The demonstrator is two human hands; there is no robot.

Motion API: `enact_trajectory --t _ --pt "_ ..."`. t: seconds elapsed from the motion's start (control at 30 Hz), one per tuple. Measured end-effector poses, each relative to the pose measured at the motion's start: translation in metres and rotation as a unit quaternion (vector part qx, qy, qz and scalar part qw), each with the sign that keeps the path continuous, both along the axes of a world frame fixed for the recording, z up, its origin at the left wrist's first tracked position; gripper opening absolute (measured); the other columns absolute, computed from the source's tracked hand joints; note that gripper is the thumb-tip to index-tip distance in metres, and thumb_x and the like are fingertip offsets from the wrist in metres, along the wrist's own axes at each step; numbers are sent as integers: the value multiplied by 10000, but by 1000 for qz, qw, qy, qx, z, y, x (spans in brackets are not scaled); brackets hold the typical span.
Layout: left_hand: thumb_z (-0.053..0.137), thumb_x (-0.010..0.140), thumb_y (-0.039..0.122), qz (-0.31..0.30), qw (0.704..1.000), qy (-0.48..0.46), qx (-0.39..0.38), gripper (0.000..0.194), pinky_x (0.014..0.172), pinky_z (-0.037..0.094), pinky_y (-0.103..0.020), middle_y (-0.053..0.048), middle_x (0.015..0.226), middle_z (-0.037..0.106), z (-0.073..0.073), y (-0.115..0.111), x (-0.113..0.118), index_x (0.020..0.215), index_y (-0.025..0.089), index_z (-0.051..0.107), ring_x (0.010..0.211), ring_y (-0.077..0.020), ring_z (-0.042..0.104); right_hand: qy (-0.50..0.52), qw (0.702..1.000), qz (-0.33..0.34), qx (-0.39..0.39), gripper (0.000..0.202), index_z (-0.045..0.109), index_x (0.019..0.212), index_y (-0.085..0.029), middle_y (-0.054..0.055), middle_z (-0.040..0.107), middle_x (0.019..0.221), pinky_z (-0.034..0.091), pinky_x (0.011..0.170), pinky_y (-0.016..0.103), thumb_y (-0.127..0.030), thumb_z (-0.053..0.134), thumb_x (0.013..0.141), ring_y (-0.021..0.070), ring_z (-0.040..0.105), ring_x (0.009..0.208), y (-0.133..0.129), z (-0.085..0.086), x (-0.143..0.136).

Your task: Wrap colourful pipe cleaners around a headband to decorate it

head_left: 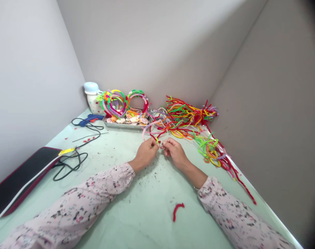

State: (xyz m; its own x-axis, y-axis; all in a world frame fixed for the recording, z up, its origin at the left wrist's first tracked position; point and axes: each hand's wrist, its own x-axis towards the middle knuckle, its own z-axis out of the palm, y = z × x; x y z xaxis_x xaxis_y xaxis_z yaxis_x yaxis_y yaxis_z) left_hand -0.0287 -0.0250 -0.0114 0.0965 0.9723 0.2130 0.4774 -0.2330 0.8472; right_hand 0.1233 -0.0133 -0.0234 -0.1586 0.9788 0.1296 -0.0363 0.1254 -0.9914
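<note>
Both of my hands meet near the middle of the pale green table (157, 193). My left hand (146, 154) is closed in a pinch on a red and green pipe cleaner piece (158, 140), whose red stems rise behind the fingers. Close beside it on the right, my right hand (175, 152) has its thumb and fingers pressed together; a thin pale strand shows at the fingertips, too small to identify. Just behind the hands curves a pink and lilac pipe cleaner loop (145, 131).
A metal tray (116, 125) of shell-like discs holds colourful hoops (117, 103). Left stand a white bottle (92, 98), a blue glue gun (88, 120), cables and a black mat (25, 176). Pipe cleaner bundles (185, 112) lie back right; a red piece (176, 211) lies in front.
</note>
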Motion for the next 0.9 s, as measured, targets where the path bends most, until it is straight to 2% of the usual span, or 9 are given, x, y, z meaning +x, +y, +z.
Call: enact_trajectory --t 0.2,0.33,0.43,0.9 --pt "484 825 318 -25 999 -12 24 153 525 350 -227 38 587 527 -2 -1 0 751 188 511 530 -108 471 44 999 -9 -31 220 544 698 -194 -14 630 652 287 393 207 -398 618 735 74 457 428 2 2 -2" --pt "531 810 320 -35 998 -17 57 141 533 373 -221 17 746 567 -6 -1 1 849 186 511 566 -94 484 76 996 -15 -45 202 547 686 -188 -19 617 638 286 388 198 -371 623 724 65 457 421 3 1 -1" --pt "559 788 261 -30 996 -22 81 169 541 383 -213 7 863 573 -7 -2 2 932 193 499 576 -78 478 89 994 -17 -54 197 550 696 -187 -17 621 651 285 386 195 -366 632 711 64 464 422 4 1 -1" --pt "541 801 150 -41 987 -20 156 132 617 407 -213 -10 878 616 -10 0 1 916 188 593 680 -103 512 100 993 -10 -55 218 541 691 -187 -26 618 649 286 386 201 -378 642 723 63 470 422 4 1 -1"
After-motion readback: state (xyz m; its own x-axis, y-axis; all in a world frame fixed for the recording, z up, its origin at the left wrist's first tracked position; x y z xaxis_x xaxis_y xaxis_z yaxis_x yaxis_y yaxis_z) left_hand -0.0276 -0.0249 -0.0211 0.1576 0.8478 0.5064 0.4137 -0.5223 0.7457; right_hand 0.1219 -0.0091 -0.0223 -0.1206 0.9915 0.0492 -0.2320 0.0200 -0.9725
